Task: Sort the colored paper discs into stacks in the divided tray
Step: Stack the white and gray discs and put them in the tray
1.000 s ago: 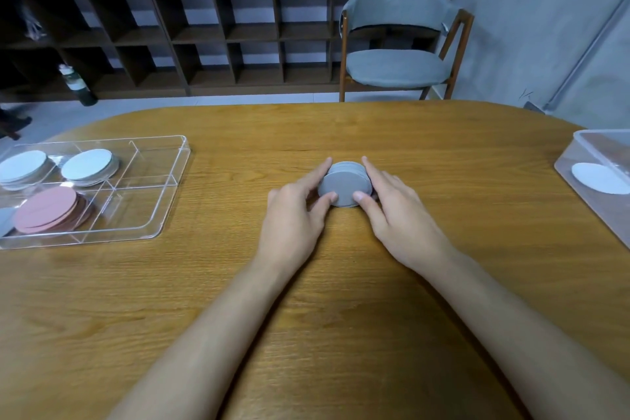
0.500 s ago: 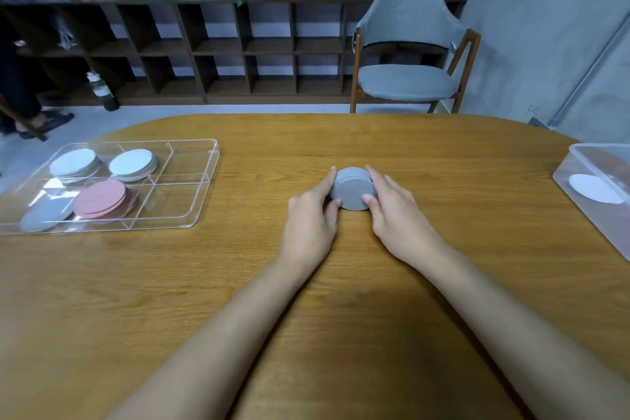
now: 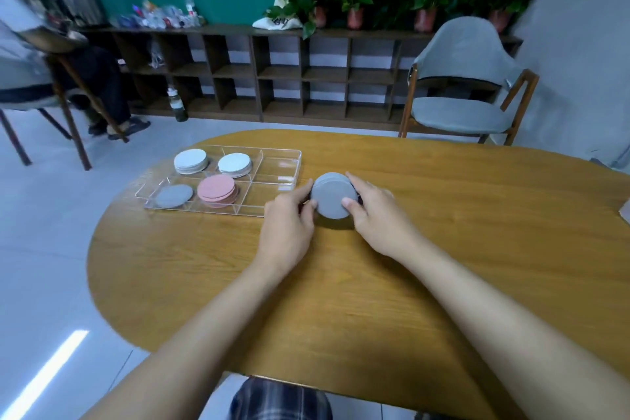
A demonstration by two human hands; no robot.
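Head view: pinching the grey stack [image 3: 332, 196] at frame centre between left hand [image 3: 288, 218] and right hand [image 3: 378, 215], both curling fingers round its edges; resting on or just off the surface [image 3: 341, 283], cannot tell. Lying just left of the stack, nearer the left hand: tray [image 3: 299, 160]. Sitting in its lower-left compartment, beyond the pink stack [image 3: 217, 189]: grey disc [image 3: 174, 196], probably calling for a leftward carry.
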